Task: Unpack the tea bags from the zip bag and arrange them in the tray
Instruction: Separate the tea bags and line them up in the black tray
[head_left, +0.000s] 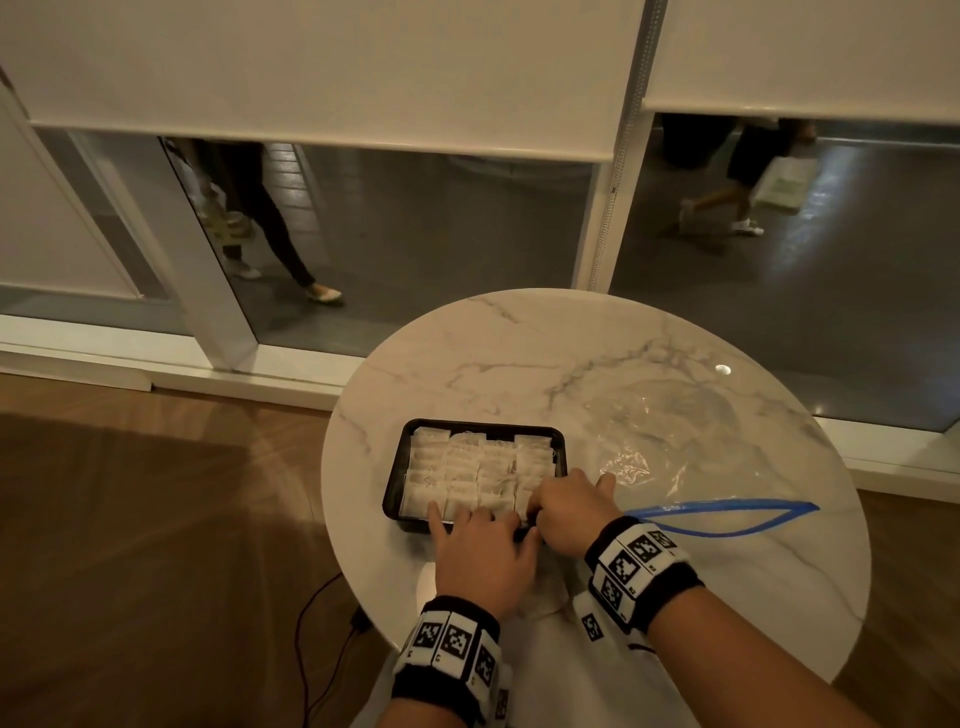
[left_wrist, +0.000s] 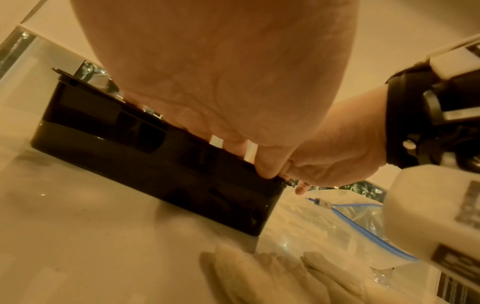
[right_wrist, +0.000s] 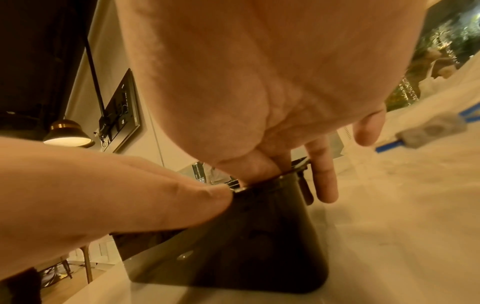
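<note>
A black tray (head_left: 395, 478) on the round marble table (head_left: 571, 343) holds several rows of white tea bags (head_left: 467, 467). My left hand (head_left: 478, 545) lies over the tray's near edge, with straight fingers resting on the front row. My right hand (head_left: 566, 506) is at the near right corner. Its thumb and forefinger curl down among the bags and pinch one, with the tips hidden. Its ring and little fingers hang outside the tray wall (right_wrist: 272, 236). The clear zip bag (head_left: 675, 441) with a blue zipper lies flat and open to the right. Loose tea bags (left_wrist: 259, 273) lie in front of the tray.
The table's front edge is just under my wrists, and wooden floor lies to the left. A black cable (head_left: 322, 623) runs across the floor by the table base. Beyond the table is a glass wall with half-lowered blinds, and people walk past outside.
</note>
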